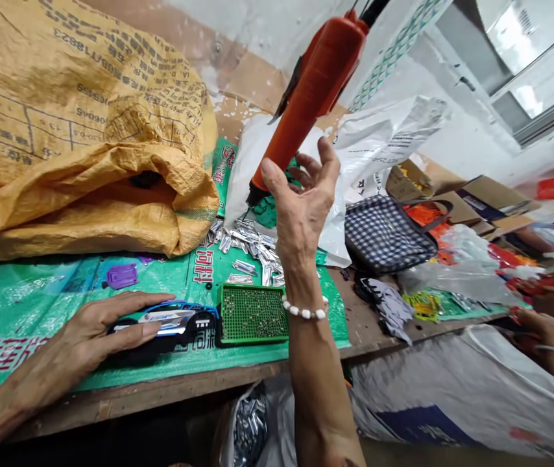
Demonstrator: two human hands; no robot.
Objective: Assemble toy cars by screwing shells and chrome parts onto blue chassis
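Observation:
My left hand (96, 324) grips a blue and black toy car part (184, 322) with a silver piece on it, at the mat's front edge. Above the bench hangs an orange electric screwdriver (301, 104), tilted with its tip down to the left. My right hand (306, 188) is raised at its lower end, fingers apart and curved; the thumb overlaps the tool's edge, and I cannot tell whether it touches. Below sits a green tray (253, 314) of small screws. Behind the tray lie shiny silver pieces (252, 243).
A large yellow woven sack (82, 130) stands at the back left, near a purple plastic part (122, 275). White sacks (374, 143), a checkered bag (388, 233) and cardboard boxes (481, 198) lie to the right. Another person's hand (540, 324) shows at far right.

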